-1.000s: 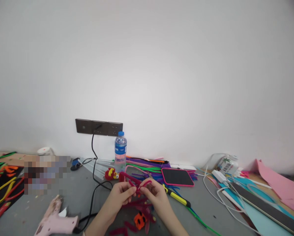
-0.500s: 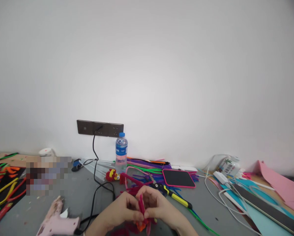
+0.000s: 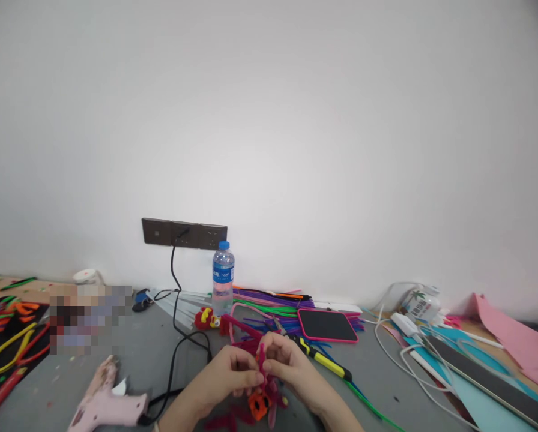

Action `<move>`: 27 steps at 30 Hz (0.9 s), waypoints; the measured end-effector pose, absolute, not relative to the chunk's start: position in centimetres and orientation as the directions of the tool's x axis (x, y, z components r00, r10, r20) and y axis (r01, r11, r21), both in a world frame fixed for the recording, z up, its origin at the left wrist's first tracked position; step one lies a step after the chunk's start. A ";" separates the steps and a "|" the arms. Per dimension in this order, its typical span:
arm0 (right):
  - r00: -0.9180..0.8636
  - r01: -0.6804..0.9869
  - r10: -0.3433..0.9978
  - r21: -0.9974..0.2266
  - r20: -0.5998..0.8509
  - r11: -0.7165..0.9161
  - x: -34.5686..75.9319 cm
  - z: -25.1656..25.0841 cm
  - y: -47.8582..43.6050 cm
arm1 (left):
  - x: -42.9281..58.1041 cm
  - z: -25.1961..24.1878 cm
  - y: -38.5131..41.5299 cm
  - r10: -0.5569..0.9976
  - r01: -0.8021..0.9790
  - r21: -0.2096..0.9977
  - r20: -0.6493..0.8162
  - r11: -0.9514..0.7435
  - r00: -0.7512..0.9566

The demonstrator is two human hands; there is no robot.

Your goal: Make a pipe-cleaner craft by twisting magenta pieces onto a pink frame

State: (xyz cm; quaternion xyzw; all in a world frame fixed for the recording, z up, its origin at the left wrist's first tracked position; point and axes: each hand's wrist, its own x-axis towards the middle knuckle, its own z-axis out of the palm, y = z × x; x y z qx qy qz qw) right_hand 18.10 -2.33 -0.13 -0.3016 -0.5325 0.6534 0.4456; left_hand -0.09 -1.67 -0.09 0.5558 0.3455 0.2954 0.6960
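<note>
Head cam, L grip (image 3: 233,373) & R grip (image 3: 290,365) pinched on magenta fuzzy strip (image 3: 262,359), upright btwn them

Looks like a craft corner tbh, just a grey tabletop (image 3: 136,342) right against a plain white wall (image 3: 296,150), with a pink glue gun (image 3: 111,409), clear glue sticks (image 3: 175,308), loads of fuzzy craft stems (image 3: 275,300), yellow-handled pliers (image 3: 328,363) and pink paper (image 3: 514,339) around, can't tell if it's a home or studio

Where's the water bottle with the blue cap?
In the head view, the bottle stands left of centre by the wall, near the socket panel, just behind the red-and-yellow fuzzy toy.
</note>
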 end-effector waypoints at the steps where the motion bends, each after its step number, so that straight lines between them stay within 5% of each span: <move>1: -0.412 -0.262 0.907 -0.965 0.086 -0.027 18.1 -0.2 -2.3 | 0.0 -0.1 -1.7 0.794 -0.040 0.975 -0.153 0.217 0.589; 11: -0.327 -0.163 0.941 -0.986 0.085 0.032 17.7 0.4 -2.2 | 0.7 -0.5 -1.4 0.883 0.084 0.996 -0.022 -0.021 0.470; 27: -0.299 -0.210 0.952 -0.978 0.071 0.007 17.5 -0.6 -1.9 | 1.0 -0.2 -1.8 0.876 0.153 0.987 -0.027 -0.054 0.481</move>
